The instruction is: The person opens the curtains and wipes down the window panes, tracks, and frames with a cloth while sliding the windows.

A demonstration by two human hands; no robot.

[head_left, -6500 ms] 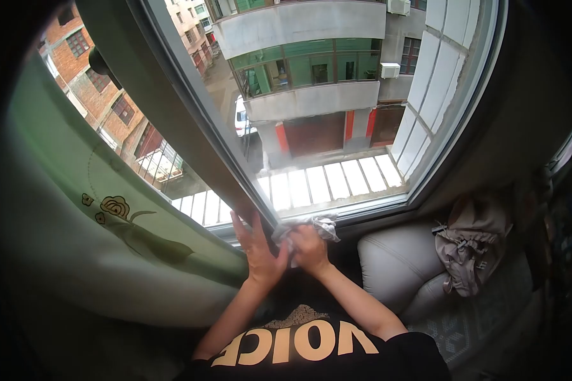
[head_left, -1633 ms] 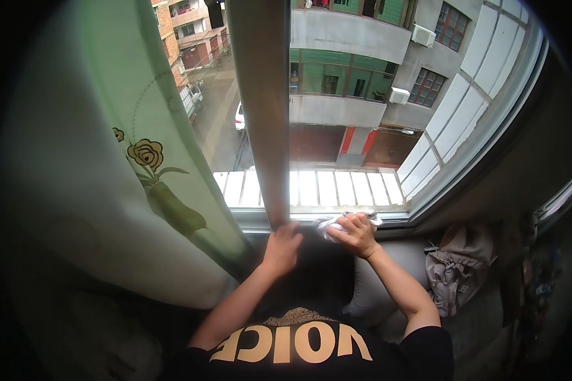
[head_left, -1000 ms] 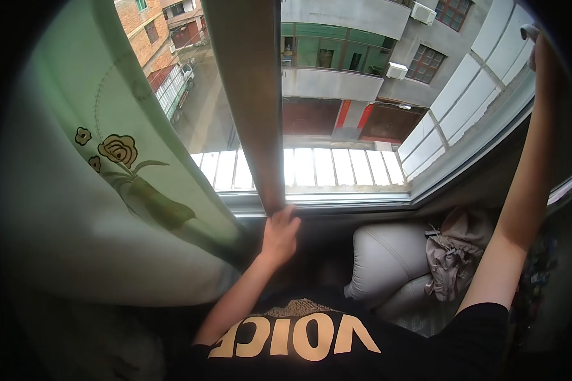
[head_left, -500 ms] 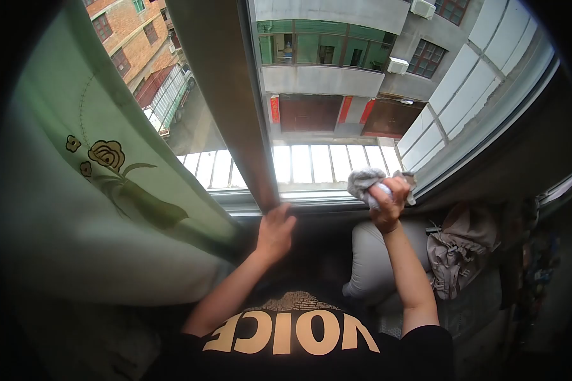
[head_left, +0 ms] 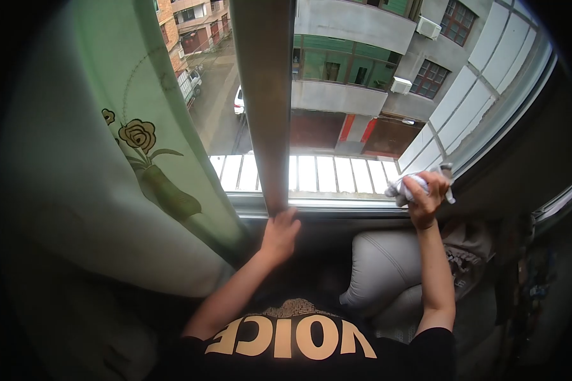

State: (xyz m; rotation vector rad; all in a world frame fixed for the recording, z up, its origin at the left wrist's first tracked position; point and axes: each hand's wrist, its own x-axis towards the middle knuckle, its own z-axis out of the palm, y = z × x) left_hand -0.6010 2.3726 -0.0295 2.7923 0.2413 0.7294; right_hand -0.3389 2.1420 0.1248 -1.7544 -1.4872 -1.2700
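Observation:
My right hand [head_left: 429,200] is closed around a crumpled whitish cloth [head_left: 400,189], which bulges out on both sides of the fingers. The hand is at the right end of the window sill track [head_left: 343,204], by the corner of the window. Lower left of it, my left hand [head_left: 282,233] has its fingers curled against the foot of the brown upright window frame [head_left: 270,127]. Some of those fingertips are hidden behind the frame's lower end.
A green curtain with a flower-vase pattern [head_left: 171,190] hangs at the left. Below the sill sits a grey padded cushion or seat [head_left: 384,260], with a greyish-brown fabric bag [head_left: 467,254] beside it. White bars [head_left: 343,174] and a building show outside.
My right hand has moved right along the sill with the cloth, toward the window corner. The upright frame and curtain appear farther right in view; my left hand stays at the frame's foot.

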